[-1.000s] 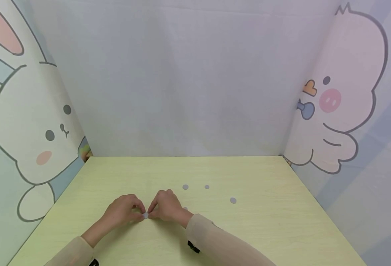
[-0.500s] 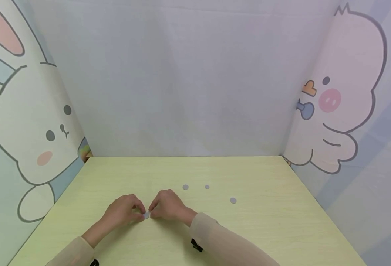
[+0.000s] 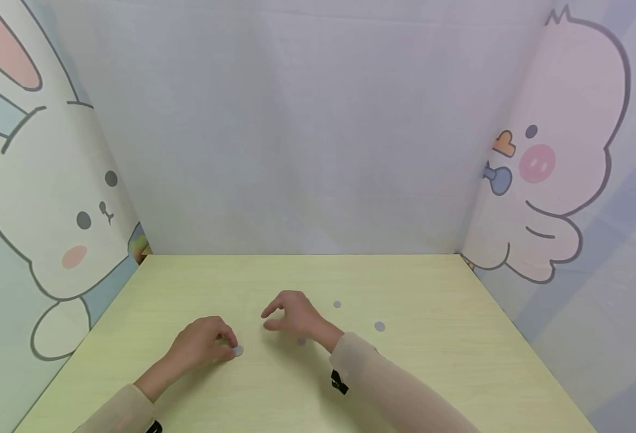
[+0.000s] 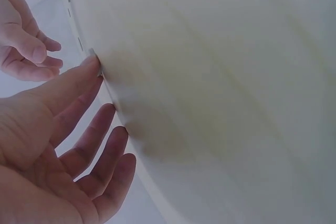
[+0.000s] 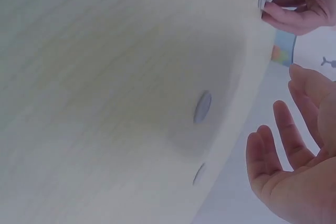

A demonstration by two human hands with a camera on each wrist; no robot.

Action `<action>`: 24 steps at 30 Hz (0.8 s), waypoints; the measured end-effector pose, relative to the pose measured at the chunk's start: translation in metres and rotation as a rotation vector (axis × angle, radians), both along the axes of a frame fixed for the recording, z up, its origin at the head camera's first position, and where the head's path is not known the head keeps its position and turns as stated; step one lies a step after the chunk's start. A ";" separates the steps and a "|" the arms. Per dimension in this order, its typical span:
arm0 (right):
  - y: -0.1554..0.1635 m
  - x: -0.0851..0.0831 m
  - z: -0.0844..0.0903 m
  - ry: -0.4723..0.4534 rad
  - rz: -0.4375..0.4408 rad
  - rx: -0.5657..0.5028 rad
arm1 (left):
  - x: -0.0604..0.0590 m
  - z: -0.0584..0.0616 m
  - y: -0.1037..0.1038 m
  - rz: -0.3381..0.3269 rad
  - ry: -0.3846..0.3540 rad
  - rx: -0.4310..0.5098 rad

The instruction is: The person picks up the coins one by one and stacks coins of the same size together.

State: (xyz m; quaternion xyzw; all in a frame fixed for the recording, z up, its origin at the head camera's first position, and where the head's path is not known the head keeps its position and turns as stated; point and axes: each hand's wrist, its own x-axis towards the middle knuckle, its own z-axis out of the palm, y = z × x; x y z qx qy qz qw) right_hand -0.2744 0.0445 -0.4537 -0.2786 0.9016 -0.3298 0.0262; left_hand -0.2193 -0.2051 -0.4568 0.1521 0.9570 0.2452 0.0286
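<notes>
Pinched at the left hand's (image 3: 201, 343) fingertips, one grey disc (image 3: 239, 350) was on or just above the table (image 3: 431, 367). Half a second earlier the right hand (image 3: 295, 316) was beside it; it had since drawn away, fingers parted, holding nothing. Head view counted four discs: the pinched one, one near disc (image 3: 301, 341) below the right wrist, two farther discs (image 3: 379, 326).

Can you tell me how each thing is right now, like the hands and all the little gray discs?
Left hand: pinching a disc between thumb and finger.
Pinched disc: partly covered by the fingers.
Right hand: holding nothing, fingers apart, above the table.
Near disc: flat on the table, beside the right wrist in the head view.
Far disc: flat on the table.
Rightmost disc: flat on the table.
</notes>
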 end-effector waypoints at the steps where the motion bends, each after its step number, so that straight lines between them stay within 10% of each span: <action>1: 0.004 -0.001 0.002 -0.005 -0.001 -0.007 | 0.000 0.000 0.000 0.005 0.000 -0.002; 24: 0.079 -0.008 -0.009 -0.053 -0.053 -0.088 | 0.000 -0.005 -0.002 0.009 0.010 -0.005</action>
